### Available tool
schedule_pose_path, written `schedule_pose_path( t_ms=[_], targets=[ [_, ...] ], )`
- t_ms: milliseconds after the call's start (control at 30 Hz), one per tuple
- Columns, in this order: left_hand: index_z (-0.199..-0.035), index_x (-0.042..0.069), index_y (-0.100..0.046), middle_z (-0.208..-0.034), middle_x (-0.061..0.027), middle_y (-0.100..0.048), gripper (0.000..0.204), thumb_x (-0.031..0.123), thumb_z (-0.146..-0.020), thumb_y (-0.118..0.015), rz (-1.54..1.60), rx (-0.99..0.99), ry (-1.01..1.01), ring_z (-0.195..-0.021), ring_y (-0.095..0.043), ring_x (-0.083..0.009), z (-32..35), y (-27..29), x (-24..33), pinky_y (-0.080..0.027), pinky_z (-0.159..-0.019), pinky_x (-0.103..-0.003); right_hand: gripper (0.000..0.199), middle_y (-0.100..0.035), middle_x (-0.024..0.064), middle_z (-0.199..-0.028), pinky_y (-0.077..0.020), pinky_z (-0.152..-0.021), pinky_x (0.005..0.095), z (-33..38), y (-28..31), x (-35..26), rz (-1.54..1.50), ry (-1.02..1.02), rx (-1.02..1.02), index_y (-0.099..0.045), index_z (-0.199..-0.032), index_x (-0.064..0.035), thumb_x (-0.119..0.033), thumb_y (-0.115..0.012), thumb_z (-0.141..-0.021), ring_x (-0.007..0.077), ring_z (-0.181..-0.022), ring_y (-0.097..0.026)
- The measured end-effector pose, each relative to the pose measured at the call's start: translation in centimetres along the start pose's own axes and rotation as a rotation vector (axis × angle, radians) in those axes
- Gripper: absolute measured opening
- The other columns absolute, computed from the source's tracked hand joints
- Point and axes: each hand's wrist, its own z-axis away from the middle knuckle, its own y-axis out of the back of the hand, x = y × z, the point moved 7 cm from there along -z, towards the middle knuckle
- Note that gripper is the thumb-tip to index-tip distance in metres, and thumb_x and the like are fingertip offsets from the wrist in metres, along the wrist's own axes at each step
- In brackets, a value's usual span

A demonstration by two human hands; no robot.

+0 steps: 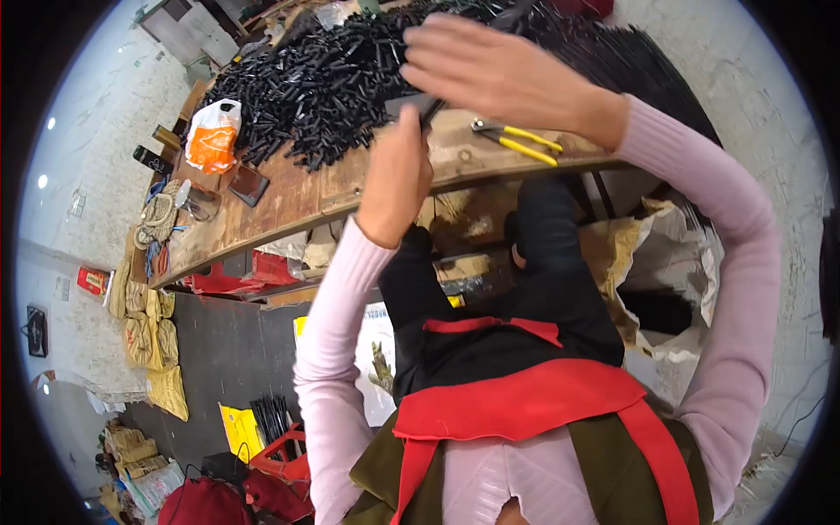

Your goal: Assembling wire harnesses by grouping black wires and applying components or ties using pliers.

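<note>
Left hand [398,171] grip: dark piece [418,107] | bench edge [289,223] | right hand [494,70] above

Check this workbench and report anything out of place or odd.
The heap of black sticks sprawls loose toward the wooden table's front edge. Yellow-handled pliers lie close to that edge too. Nothing looks damaged.

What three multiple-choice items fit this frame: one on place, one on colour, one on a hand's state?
1. Where do the pliers lie?
A. on the workbench near its front edge
B. on the floor
C. in the paper sack

2. What colour are the pliers' handles?
A. red
B. yellow
C. blue

3. How is the right hand?
A. clenched round the pliers
B. out of view
C. open, fingers spread, above the left hand

Key: 1 A, they rest on the wood; 2 B, both handles are yellow; 3 C, the palm is flat and holds nothing visible.
</note>
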Motion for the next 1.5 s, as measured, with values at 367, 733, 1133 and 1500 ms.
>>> schedule_pose_path(
  t_ms=[367, 733, 1133, 1500],
  targets=[
    [-0.131, 0.005, -0.052, -0.117, -0.0132, -0.065, 0.051, 0.009, -0.084, -0.071, 0.335, -0.146, -0.053, -0.107, -0.062, -0.0279, 2.6, -4.3, 2.3, -0.048, -0.09, -0.034, 0.037, -0.043, -0.0025, -0.059, -0.0286, -0.039, 0.0223, 4.9, -6.3, 2.0, -1.751, -1.362, 0.528, -0.05, -0.085, -0.0087, -0.042, -0.046, -0.102, 0.0061, -0.042, -0.034],
    [-0.107, -0.003, -0.059, -0.084, -0.0032, -0.062, 0.031, 0.019, -0.089, -0.071, 0.803, -0.797, 0.398, -0.08, -0.055, -0.0087, 18.1, -19.0, -5.3, -0.047, -0.068, -0.027, 0.039, -0.048, -0.0015, -0.06, -0.0318, -0.042, 0.0226, 15.4, -14.5, -19.5, -1.62, -1.922, 0.407, -0.053, -0.084, -0.0085, -0.041, -0.042, -0.103, 0.0067, -0.046, -0.042],
    [-0.116, 0.001, -0.061, -0.097, -0.0254, -0.066, 0.035, 0.011, -0.083, -0.066, 0.453, -0.83, 0.435, -0.094, -0.064, -0.0409, 16.5, -12.6, -7.6, -0.052, -0.078, -0.043, 0.035, -0.065, 0.0088, -0.094, -0.0518, -0.076, 0.0289, 17.1, -14.7, -19.5, -1.964, -1.975, 0.378, -0.056, -0.114, 0.0005, -0.031, -0.053, -0.1, 0.0153, -0.082, -0.064],
    [-0.095, 0.007, -0.071, -0.073, -0.0088, -0.069, 0.017, 0.02, -0.092, -0.061, -0.064, -0.055, 0.317, -0.063, -0.066, -0.0197, -10.2, -6.4, -19.7, -0.05, -0.059, -0.031, 0.015, -0.059, 0.0041, -0.081, -0.0451, -0.072, 0.0255, 16.9, -15.1, -17.6, -1.811, -1.999, 0.445, -0.057, -0.107, 0.0003, -0.008, -0.055, -0.095, 0.0116, -0.074, -0.057]
  ],
)
